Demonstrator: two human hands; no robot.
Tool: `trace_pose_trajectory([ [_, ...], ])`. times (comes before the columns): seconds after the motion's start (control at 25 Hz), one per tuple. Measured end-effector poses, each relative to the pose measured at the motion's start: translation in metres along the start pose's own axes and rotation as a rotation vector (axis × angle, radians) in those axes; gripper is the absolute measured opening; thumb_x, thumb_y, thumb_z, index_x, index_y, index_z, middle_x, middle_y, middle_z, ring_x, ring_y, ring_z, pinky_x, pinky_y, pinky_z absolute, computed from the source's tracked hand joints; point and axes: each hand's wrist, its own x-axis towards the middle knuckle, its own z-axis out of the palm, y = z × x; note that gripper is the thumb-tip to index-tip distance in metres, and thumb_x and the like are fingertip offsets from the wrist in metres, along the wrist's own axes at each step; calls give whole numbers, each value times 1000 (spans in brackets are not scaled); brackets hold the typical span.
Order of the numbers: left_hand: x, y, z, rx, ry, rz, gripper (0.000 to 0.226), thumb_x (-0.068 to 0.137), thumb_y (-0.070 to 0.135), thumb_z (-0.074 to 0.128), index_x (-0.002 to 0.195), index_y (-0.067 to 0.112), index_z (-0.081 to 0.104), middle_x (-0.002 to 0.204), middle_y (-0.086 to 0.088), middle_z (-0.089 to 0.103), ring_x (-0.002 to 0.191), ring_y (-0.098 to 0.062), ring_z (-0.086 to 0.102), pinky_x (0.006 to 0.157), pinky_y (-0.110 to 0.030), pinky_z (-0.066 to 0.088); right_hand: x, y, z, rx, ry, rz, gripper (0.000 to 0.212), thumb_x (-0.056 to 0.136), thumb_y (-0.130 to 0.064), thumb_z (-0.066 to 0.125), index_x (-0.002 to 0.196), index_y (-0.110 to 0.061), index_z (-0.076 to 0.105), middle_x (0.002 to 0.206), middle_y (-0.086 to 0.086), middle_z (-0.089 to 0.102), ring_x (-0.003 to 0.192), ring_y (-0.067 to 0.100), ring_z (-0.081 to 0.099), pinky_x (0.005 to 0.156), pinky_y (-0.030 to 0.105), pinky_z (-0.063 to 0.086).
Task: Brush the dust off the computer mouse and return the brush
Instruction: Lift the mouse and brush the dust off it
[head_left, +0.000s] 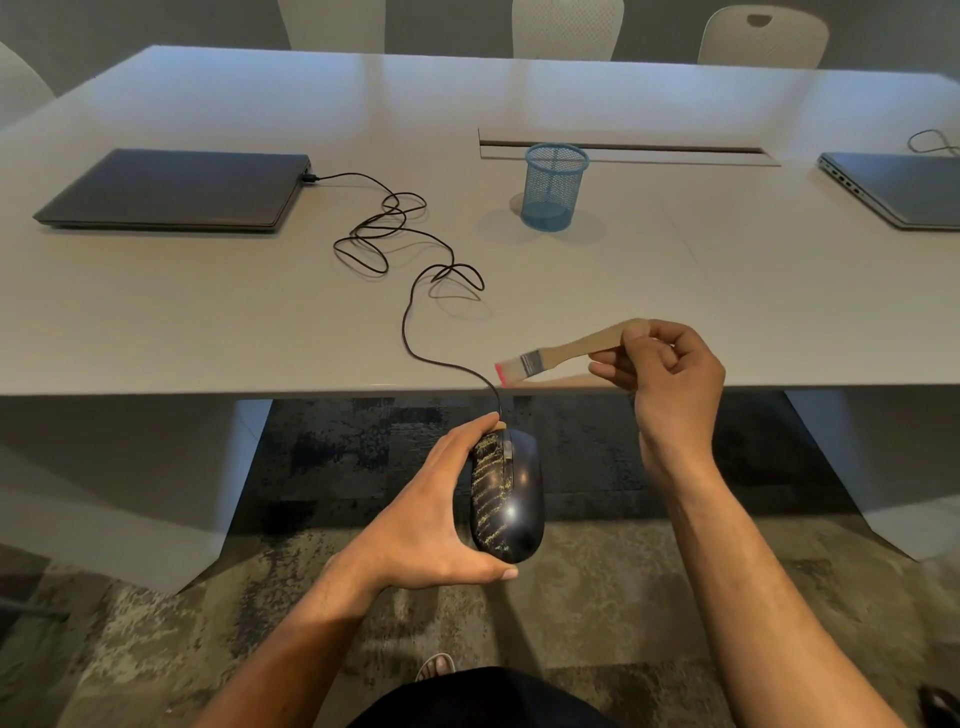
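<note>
Dusty mouse (506, 499) before table (208, 322), cup (554, 187)

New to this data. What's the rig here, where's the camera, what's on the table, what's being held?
There is no robot here: a person works with two bare hands. The single picture comes from a wide-angle camera worn on the person's head, looking forward and down, so the arms enter from the bottom.

The left hand holds a black computer mouse below the table edge; yellowish dust streaks cover the mouse's left side. The right hand pinches the wooden handle of a small flat brush, bristles pointing left, above the mouse and not touching it.

On the grey table lie a closed laptop at the left, with the mouse's tangled cable plugged into it, an empty blue mesh cup, and a second laptop at the right edge.
</note>
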Motion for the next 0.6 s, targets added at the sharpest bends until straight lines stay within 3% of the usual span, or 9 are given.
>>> trace_pose_trajectory([
  [0.12, 0, 0, 1, -3, -5, 2, 129, 53, 39, 93, 151, 46, 8, 152, 20, 20, 140, -1, 26, 117, -31, 30, -10, 8, 9, 68, 11, 70, 8, 101, -11, 58, 108, -11, 61, 82, 2, 80, 80, 21, 78, 73, 30, 63],
  [0.36, 3, 0, 2, 2, 4, 6, 134, 53, 43, 93, 150, 52, 0, 151, 24, 21, 140, 6, 24, 114, -23, 26, -37, 25, 31, 106, 23, 196, 14, 95, -6, 66, 103, -17, 63, 77, 5, 79, 77, 19, 77, 67, 24, 60],
  [0.6, 3, -3, 5, -8, 40, 19, 138, 52, 42, 94, 149, 55, -3, 145, 43, 15, 139, 14, 22, 117, -24, 27, -53, 33, 38, 101, -48, 263, 12, 89, -5, 73, 97, -11, 66, 70, 0, 77, 65, 8, 73, 57, 16, 53],
])
